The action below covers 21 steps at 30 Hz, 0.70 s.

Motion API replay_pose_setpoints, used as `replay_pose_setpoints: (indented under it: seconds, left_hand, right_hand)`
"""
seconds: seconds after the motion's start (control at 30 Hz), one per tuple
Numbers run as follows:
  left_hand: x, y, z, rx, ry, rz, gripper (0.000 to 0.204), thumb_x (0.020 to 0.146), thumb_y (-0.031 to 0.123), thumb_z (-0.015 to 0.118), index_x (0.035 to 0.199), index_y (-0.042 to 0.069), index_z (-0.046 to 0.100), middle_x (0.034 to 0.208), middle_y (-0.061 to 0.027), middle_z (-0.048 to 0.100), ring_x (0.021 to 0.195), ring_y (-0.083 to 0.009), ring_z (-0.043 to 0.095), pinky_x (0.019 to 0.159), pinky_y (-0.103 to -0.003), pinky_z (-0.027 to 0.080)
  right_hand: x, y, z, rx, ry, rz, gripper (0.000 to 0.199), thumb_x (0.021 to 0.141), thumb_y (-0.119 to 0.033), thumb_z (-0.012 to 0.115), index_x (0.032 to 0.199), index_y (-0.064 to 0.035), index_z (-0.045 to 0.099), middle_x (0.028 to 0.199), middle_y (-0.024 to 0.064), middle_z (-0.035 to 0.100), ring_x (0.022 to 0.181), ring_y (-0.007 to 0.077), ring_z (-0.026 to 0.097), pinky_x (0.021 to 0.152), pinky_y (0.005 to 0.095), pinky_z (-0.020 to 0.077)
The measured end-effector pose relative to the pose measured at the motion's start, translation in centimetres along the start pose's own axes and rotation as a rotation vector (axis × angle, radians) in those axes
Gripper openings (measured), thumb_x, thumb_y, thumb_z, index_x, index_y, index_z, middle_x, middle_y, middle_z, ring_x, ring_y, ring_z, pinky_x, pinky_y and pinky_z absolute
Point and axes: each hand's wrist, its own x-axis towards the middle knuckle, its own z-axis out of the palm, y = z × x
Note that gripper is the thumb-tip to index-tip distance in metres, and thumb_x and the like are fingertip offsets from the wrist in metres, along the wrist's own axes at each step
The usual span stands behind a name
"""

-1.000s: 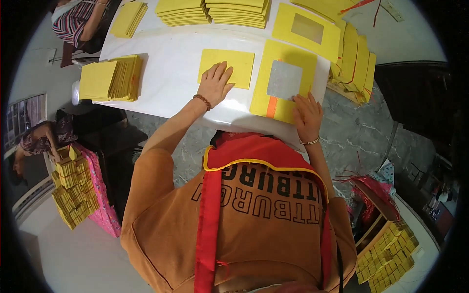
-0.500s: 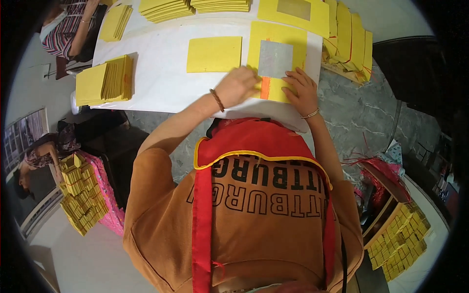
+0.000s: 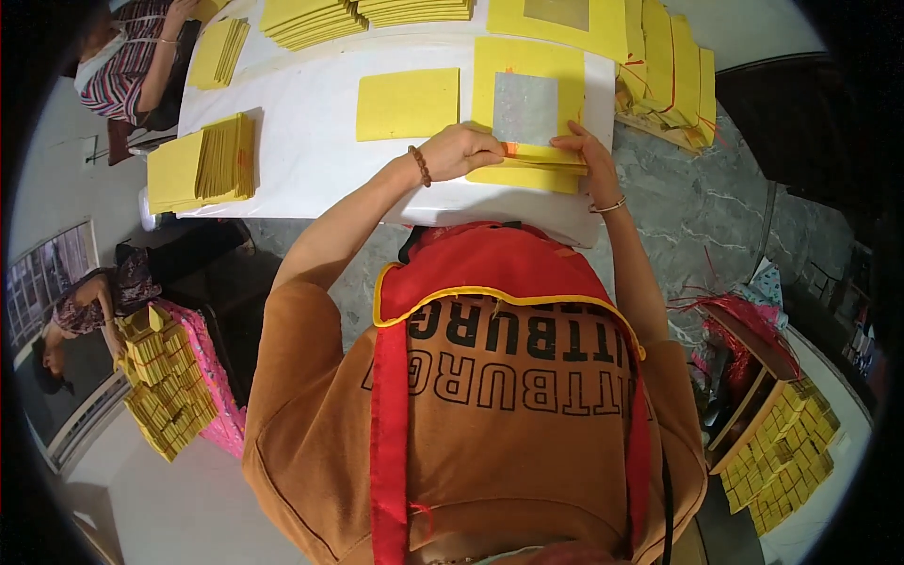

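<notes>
White-covered surface (image 3: 311, 122) carries, at right, a yellow paper sheet (image 3: 572, 68) with a silver square (image 3: 525, 105), long axis running near to far. At its raised near edge, the left hand (image 3: 463, 151) pinches the left end; the right hand (image 3: 591, 162), equally close, touches the right, grip unclear.

On the table (image 3: 311, 141), one sheet (image 3: 408, 104) between a stack (image 3: 184, 174) at left and a pile (image 3: 572, 94) under a patch (image 3: 525, 107) at right.

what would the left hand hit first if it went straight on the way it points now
The folded yellow sheet, right beside the left hand, then probably the right hand beyond; depth is unclear.
</notes>
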Motion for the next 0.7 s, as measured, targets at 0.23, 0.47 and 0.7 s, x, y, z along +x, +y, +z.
replay_pose_setpoints:
  seconds: [0.23,0.47,0.7]
  left_hand:
    - [0.6,-1.4,-0.1,-0.165,-0.041,-0.075,0.019,0.085,0.018,0.057,0.094,0.002,0.064,0.078,-0.0089,0.063,0.07,-0.0136,0.057,0.065,-0.027,0.045]
    - [1.1,-1.2,-0.4,-0.284,-0.047,-0.172,0.019,0.082,0.015,0.058,0.092,0.001,0.065,0.076,-0.0057,0.064,0.071,-0.0091,0.056,0.066,-0.025,0.045]
    - [-0.1,0.7,-1.2,0.034,0.106,0.036,0.051,0.076,0.025,0.067,0.12,0.006,0.051,0.103,-0.0119,0.058,0.093,-0.0226,0.053,0.081,-0.033,0.042]
  right_hand:
    - [0.0,0.4,-0.1,0.026,-0.028,0.019,0.055,0.093,-0.045,0.03,0.097,-0.0028,0.064,0.102,0.0104,0.064,0.124,0.0292,0.037,0.102,0.0379,0.0289]
    - [0.0,-0.4,-0.2,0.039,-0.031,-0.047,0.046,0.089,-0.044,0.043,0.096,-0.0033,0.064,0.102,0.0104,0.064,0.124,0.029,0.038,0.101,0.0384,0.031]
    - [-0.3,0.8,0.1,0.041,-0.027,-0.007,0.022,0.074,-0.002,0.066,0.096,-0.0043,0.063,0.109,0.0089,0.06,0.114,0.0223,0.048,0.093,0.0328,0.0399]
